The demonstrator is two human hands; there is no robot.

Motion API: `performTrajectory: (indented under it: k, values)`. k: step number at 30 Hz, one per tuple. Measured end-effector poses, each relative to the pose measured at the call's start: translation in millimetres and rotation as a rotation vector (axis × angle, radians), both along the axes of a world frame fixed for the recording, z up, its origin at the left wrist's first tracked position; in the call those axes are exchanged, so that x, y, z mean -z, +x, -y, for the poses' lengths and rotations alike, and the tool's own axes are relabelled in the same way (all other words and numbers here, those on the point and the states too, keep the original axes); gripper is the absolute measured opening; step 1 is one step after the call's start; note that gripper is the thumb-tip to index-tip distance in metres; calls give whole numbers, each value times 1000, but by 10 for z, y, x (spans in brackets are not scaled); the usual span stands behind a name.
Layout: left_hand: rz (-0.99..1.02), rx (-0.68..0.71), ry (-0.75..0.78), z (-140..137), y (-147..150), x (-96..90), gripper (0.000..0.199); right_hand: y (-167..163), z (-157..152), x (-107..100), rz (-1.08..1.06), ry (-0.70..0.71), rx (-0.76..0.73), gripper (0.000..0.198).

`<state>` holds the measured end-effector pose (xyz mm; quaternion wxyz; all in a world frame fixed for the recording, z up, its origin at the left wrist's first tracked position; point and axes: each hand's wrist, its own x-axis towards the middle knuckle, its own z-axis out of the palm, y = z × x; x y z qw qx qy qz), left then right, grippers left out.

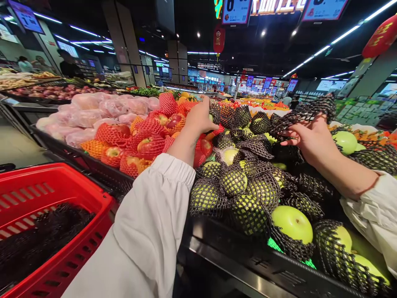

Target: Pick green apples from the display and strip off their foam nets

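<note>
My left hand (pixel 201 116) reaches over the fruit display, fingers curled on a green apple in a black foam net at the far side of the pile. My right hand (pixel 310 136) pinches an empty black foam net (pixel 305 111) stretched out above the pile. Green apples (pixel 293 223), many wrapped in black nets (pixel 232 182), fill the black display bin (pixel 248 260) in front of me. Both arms wear white sleeves.
A red shopping basket (pixel 46 194) at lower left holds several black nets. Red apples in red and orange nets (pixel 145 142) lie left of the green ones, pink-wrapped fruit (pixel 93 109) beyond. Price signs hang overhead. People stand far left.
</note>
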<state>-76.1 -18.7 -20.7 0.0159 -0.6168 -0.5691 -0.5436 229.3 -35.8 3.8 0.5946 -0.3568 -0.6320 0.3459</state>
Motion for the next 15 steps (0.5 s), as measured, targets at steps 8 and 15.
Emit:
performTrajectory:
  k: [8, 15]
  values:
    - [132, 318, -159, 281, 308, -159, 50, 51, -25, 52, 71, 105, 12, 27]
    - [225, 694, -418, 357, 902, -51, 70, -102, 213, 38, 662, 361, -233, 75]
